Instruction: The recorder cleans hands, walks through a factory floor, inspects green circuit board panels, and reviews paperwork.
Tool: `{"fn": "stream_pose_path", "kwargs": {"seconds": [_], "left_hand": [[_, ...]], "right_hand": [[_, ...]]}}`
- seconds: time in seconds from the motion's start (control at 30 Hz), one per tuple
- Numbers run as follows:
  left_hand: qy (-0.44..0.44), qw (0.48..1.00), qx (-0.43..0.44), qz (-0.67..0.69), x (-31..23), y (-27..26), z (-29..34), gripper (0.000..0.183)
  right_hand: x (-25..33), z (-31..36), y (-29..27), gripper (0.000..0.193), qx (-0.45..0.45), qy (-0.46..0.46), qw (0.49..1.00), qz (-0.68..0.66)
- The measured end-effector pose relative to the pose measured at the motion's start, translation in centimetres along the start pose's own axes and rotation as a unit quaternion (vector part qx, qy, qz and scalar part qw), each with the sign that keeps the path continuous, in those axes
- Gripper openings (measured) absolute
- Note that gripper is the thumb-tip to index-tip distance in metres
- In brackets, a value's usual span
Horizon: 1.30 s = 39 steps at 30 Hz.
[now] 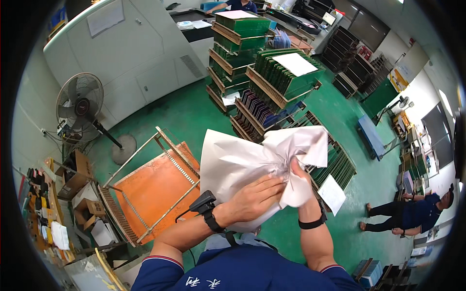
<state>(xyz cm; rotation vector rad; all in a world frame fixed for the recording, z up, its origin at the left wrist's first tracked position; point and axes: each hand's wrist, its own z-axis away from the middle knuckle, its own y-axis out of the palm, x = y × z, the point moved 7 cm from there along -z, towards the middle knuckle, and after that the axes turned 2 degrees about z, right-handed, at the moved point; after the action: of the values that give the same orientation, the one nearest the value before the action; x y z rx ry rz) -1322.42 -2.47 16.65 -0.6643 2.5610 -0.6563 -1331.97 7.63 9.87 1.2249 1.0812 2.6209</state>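
Observation:
A large sheet of white paper (pixel 227 165) is bunched between my hands, creased where they meet and spread wide on its left side. My left hand (pixel 257 195) presses on the front of the gathered part, its fingers together and nearly straight. The thumb of my right hand (pixel 299 173) lies over the crumpled paper, while the paper hides its other fingers. A black strap with a small black device (pixel 204 202) is on my left wrist, and a black band (pixel 313 223) circles the right one.
An orange-based metal rack (pixel 145 194) stands at left, near a floor fan (pixel 81 104). Racks of green boards (pixel 286 72) are stacked ahead. A blue cart (pixel 371 136) and a walking person (pixel 412 213) are at right. Another person (pixel 241 6) is at the back.

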Motion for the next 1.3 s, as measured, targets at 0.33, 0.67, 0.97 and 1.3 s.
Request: {"fn": "stream_pose_path", "kwargs": {"seconds": [0.33, 0.67, 0.97, 1.3], "left_hand": [[-0.174, 0.924, -0.009, 0.34, 2.4, 4.4, 2.6, 0.018], [-0.238, 0.964, 0.072, -0.094, 5.6, 2.4, 3.7, 0.057], [-0.217, 0.958, -0.001, 0.187, 4.7, 5.4, 3.0, 0.05], [-0.39, 0.843, -0.135, 0.346, 7.1, 3.2, 9.2, 0.066]], "right_hand": [[-3.5, 0.2, -6.0, 0.036, -0.107, -0.301, 0.92, 0.229], [-4.6, -3.7, -5.6, 0.053, -0.024, -0.269, 0.934, 0.235], [-3.1, -1.8, -1.1, 0.05, -0.034, -0.29, 0.93, 0.225], [-1.7, 0.1, 0.3, 0.048, -0.037, -0.42, 0.776, 0.469]]}}
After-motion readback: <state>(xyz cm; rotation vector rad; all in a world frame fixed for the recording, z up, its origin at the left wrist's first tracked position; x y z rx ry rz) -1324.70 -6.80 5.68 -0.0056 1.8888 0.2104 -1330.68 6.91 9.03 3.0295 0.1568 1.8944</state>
